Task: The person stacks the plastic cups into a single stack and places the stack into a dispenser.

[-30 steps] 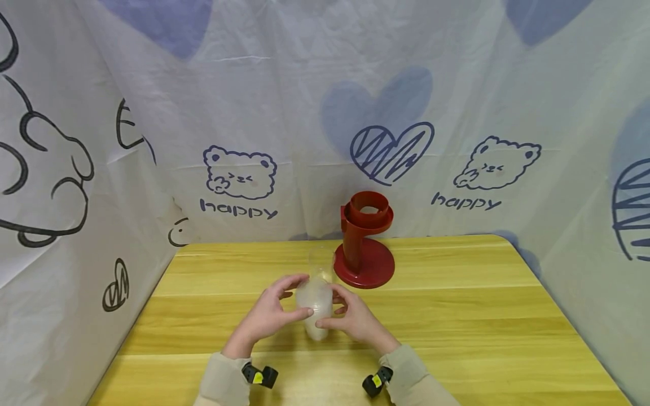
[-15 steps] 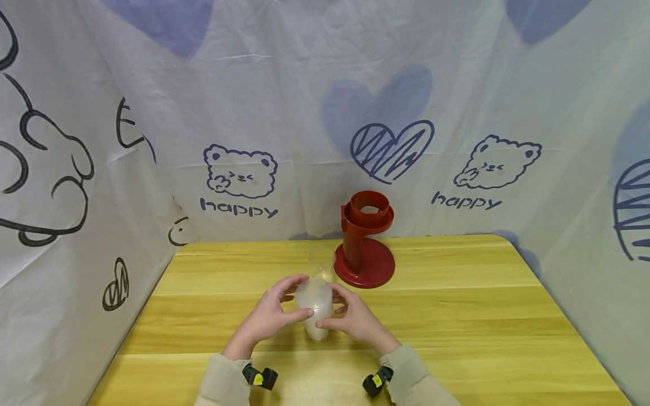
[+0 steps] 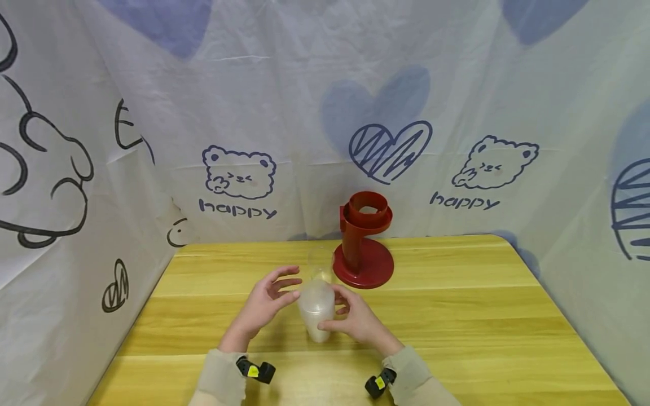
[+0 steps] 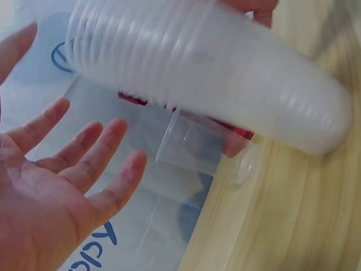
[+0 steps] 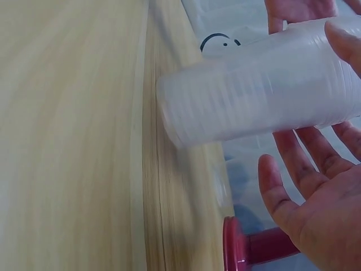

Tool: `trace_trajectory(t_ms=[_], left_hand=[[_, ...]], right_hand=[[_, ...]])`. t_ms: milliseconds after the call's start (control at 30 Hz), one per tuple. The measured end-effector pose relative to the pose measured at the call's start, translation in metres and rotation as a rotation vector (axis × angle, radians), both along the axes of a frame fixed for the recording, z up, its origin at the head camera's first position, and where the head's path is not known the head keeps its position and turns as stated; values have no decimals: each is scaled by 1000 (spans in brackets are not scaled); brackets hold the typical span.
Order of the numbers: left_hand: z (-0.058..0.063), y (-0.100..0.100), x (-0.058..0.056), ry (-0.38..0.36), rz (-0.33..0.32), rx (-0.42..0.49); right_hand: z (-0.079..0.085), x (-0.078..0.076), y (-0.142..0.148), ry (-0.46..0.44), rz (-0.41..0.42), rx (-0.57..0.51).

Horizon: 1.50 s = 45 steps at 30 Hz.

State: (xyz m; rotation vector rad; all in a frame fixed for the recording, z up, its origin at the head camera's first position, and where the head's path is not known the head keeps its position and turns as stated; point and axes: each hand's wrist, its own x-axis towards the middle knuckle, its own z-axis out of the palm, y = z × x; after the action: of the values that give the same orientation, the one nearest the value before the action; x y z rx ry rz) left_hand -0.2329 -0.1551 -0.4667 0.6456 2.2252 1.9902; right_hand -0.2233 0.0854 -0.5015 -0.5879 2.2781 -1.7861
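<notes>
A stack of nested clear plastic cups [image 3: 317,310] stands over the table before me, its rims at the top in the head view. My right hand [image 3: 358,319] grips it from the right, thumb on the near side and fingers behind. My left hand [image 3: 260,304] is held off to the left, its fingers spread and holding nothing. In the left wrist view a gap shows between those fingers and the cup stack [image 4: 225,73]. A single clear cup [image 4: 194,144] stands on the table just behind the stack.
Behind the cups, to the right, stands a red holder [image 3: 367,265] with a round base, a post and a ring at the top. Patterned white cloth [image 3: 304,113] hangs along the back and sides of the wooden table [image 3: 457,316].
My left hand has let go of the cup stack and moved a little left, its fingers opening. My right hand has stayed on the stack, which shifts slightly.
</notes>
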Motion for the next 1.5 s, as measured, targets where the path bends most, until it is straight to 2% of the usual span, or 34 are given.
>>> trace_trajectory(t_ms=[67,167,267,400,500,667,833,1000,1133,1267,1400,1500], left_hand=[[0,-2,-4,-35,40,19],[1,-1,-11,-48,109,-13],[3,3,-17,-45,171,-43],[1,10,-28,-3,238,-87],[-4,14,-37,44,265,-135],[-16,19,-51,112,282,-253],[-20,23,-58,145,272,-364],[-22,27,-63,160,247,-414],[-25,28,-66,157,252,-456],[-29,30,-69,168,262,-474],[-31,32,-69,183,274,-459],[-32,34,-70,191,286,-439]], right_hand=[[0,1,1,-3,5,3],[0,1,3,-15,11,-12],[13,7,3,-21,23,-16],[33,16,3,-26,33,-8],[35,17,4,-39,30,-11],[35,17,4,-53,26,-7],[36,17,4,-46,32,-12],[38,19,4,-42,33,-10],[37,18,4,-37,38,-5],[24,11,4,-33,40,-13],[6,2,4,-25,29,-19],[-1,0,4,-17,23,-16]])
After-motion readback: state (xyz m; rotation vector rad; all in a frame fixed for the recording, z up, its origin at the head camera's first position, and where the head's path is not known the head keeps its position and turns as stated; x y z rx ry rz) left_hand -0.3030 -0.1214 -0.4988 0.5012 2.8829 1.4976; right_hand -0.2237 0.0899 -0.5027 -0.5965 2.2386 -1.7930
